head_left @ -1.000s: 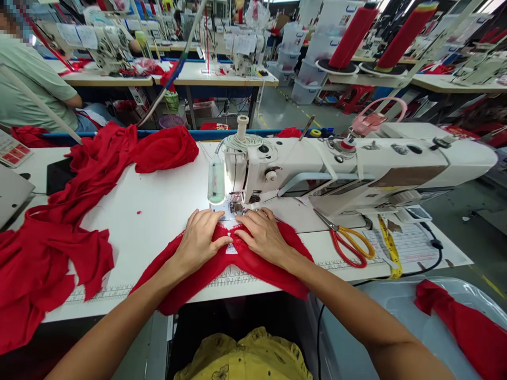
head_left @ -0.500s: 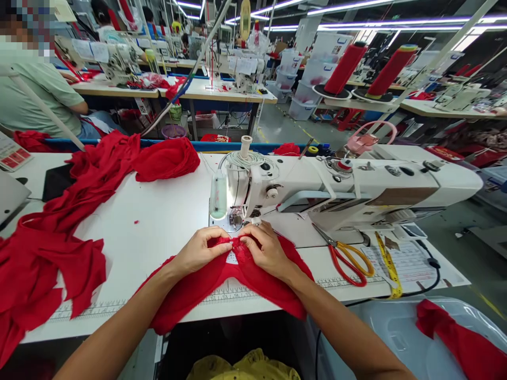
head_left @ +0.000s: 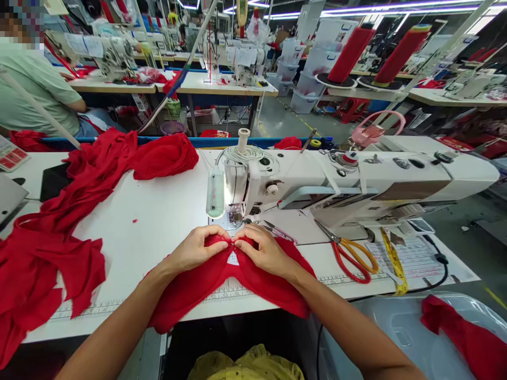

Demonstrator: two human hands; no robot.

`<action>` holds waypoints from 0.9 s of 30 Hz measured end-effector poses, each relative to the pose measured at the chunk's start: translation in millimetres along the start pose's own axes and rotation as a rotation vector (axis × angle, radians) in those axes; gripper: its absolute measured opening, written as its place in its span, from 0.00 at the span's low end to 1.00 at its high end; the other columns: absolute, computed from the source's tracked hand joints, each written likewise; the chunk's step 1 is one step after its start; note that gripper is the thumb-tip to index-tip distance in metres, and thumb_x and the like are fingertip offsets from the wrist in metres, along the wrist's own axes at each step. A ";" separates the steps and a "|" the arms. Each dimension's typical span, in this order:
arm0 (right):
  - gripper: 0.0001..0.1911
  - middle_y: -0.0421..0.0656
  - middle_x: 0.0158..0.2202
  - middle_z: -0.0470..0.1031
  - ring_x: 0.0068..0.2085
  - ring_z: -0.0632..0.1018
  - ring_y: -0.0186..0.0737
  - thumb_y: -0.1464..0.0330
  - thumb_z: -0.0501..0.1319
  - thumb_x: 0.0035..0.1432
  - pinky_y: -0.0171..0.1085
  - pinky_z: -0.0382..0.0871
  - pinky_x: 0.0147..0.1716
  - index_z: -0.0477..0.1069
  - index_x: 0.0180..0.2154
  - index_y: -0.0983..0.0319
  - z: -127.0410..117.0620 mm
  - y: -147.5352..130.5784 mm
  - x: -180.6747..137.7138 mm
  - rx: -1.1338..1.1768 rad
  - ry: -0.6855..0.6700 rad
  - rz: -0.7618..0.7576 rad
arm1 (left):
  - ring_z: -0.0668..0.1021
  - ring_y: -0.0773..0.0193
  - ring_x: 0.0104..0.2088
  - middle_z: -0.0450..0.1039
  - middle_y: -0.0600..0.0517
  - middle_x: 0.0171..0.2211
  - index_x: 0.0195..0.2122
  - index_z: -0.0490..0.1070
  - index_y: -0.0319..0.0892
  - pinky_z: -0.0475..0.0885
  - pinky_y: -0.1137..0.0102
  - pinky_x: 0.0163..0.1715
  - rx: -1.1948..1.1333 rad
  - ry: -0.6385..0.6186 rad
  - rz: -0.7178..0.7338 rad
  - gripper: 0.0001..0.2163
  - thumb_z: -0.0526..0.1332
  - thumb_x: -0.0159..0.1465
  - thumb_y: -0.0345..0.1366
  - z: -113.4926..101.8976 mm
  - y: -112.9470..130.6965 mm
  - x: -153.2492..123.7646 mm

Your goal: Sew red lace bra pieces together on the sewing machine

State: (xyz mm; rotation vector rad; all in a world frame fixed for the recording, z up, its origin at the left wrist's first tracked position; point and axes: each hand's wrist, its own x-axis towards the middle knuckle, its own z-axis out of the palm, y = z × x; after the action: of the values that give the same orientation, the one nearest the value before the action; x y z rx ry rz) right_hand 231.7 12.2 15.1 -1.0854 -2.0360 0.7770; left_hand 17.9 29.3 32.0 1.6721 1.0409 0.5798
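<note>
Below the sewing machine's needle area, a red bra (head_left: 261,277) with two cups and a narrow middle lies across the table's front edge. My left hand (head_left: 200,247) pinches the top edge of its left cup near the centre, thumb against fingers. Close beside it, my right hand (head_left: 263,248) pinches the right cup's inner top edge, the fingertips of both hands nearly touching. The white sewing machine (head_left: 309,174) stands just beyond, its presser foot (head_left: 236,215) lit. Slim metal snips (head_left: 280,231) lie behind my right hand, partly covered.
Scissors with red and orange handles (head_left: 350,258) lie to the right, near a yellow tape measure (head_left: 394,264) and a paper sheet. Red fabric pieces (head_left: 85,184) heap on the left. A clear plastic bin (head_left: 380,322) stands at lower right. A person (head_left: 43,95) sits at far left.
Both hands keep their pinch on the bra, and my right fingers have shifted slightly, closer to the left ones. The snips behind my right hand show more. The view has shifted a little.
</note>
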 end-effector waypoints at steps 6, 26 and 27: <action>0.08 0.39 0.32 0.73 0.38 0.73 0.38 0.72 0.57 0.66 0.40 0.64 0.44 0.71 0.33 0.59 0.5 2.3 0.8 0.083 -0.011 0.002 | 0.74 0.63 0.34 0.74 0.54 0.32 0.34 0.75 0.41 0.68 0.71 0.36 0.015 -0.004 -0.015 0.09 0.60 0.63 0.41 1.8 -0.9 1.0; 0.07 0.41 0.36 0.76 0.41 0.74 0.40 0.69 0.56 0.68 0.41 0.65 0.44 0.72 0.37 0.59 -0.5 7.9 -0.3 -0.020 -0.026 0.012 | 0.73 0.65 0.32 0.73 0.54 0.30 0.33 0.74 0.41 0.67 0.71 0.33 -0.010 0.020 -0.012 0.09 0.60 0.63 0.41 1.9 -1.2 0.2; 0.05 0.41 0.37 0.77 0.42 0.74 0.40 0.69 0.58 0.67 0.41 0.65 0.44 0.73 0.38 0.58 0.0 8.4 -0.5 -0.030 -0.030 -0.002 | 0.73 0.65 0.32 0.74 0.54 0.31 0.33 0.74 0.41 0.68 0.71 0.33 -0.004 0.016 0.001 0.09 0.60 0.63 0.41 1.9 -1.9 0.7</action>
State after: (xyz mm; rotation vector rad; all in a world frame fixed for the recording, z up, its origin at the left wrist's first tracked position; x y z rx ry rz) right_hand 235.7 15.7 8.6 -1.0942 -2.0800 0.7679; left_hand 19.1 29.1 29.4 1.6675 1.0497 0.5959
